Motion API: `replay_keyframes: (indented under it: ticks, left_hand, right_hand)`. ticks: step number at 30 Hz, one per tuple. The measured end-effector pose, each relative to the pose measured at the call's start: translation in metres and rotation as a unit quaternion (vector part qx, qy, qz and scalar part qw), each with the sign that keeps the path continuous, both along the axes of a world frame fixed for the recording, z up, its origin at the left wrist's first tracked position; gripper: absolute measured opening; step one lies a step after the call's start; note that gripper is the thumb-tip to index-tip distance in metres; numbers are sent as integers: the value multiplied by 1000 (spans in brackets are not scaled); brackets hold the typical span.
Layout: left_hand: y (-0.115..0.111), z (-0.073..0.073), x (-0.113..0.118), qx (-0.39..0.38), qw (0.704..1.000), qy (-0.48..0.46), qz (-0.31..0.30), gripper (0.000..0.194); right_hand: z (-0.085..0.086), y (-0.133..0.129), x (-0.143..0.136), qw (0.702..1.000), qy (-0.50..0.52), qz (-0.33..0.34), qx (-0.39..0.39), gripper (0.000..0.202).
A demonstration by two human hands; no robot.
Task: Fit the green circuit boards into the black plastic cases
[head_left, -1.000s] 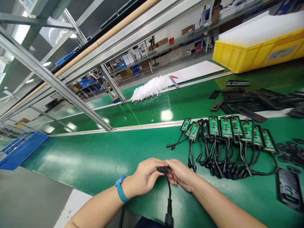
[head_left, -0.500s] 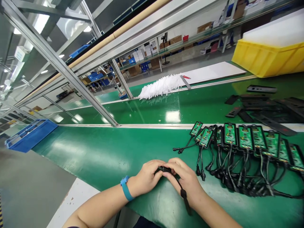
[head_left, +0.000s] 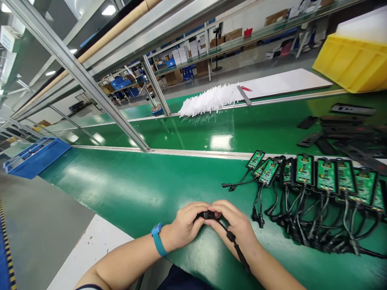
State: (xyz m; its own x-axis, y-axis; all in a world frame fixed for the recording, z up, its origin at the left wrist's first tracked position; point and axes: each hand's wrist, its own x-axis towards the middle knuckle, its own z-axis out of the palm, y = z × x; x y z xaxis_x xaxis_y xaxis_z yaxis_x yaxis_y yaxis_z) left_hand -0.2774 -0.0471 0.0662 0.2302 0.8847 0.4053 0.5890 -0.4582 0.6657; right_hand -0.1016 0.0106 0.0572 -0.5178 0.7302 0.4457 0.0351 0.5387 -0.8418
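Both of my hands meet over the near part of the green bench, closed on one black cable. My left hand, with a blue band at its wrist, grips the far end of a dark connector between thumb and fingers. The fingertips of my right hand pinch the connector's other side. From there the cable runs down across my right palm and wrist, with a thicker black piece along it. Part of the connector is hidden by my fingers. To the right lie several green circuit boards in black cases with black cables.
Dark flat covers are piled at the back right, below a yellow bin. White strips and a white board lie beyond the rail. A blue crate stands at the left end; a metal post slants down to the bench.
The view has shifted slightly, so the boards and bin appear farther right. My hands stay together on the connector, which now shows a little more between the fingertips.
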Motion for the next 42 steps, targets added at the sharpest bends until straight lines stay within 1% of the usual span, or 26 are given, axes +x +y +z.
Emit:
replay_keyframes:
  ticks: [3,6,8,15,20,24,28,34,38,42]
  left_hand:
    - [-3,-5,0,8,1000,-12,12,29]
    - [-5,-9,1,17,1000,5,24,37]
    - [-5,-9,1,19,1000,16,15,41]
    - [-6,-6,-2,-8,999,40,-7,38]
    - [-7,0,-4,-26,998,57,-29,35]
    - [-7,5,-2,-35,997,62,-29,34]
    - [-4,5,2,-17,999,37,-6,33]
    - [-1,3,1,44,999,-5,10,36]
    - [-2,3,-5,61,998,-9,7,38]
    - [-4,2,-9,64,998,4,-1,41]
  right_hand:
    - [-3,-1,-1,1000,11,7,17,16]
    - [-2,-1,0,999,4,26,40,20]
    - [0,-2,0,998,2,40,50,23]
    - [-8,-5,-2,999,-12,34,36,20]
    - [-4,-7,0,997,-26,64,35,22]
    - [-1,-8,-1,999,-10,46,27,19]
    - [2,-4,0,999,14,33,30,28]
    - [9,-1,7,997,4,23,79,38]
    - [7,-6,9,994,-8,20,109,38]
    - [3,-6,8,990,-22,-1,138,33]
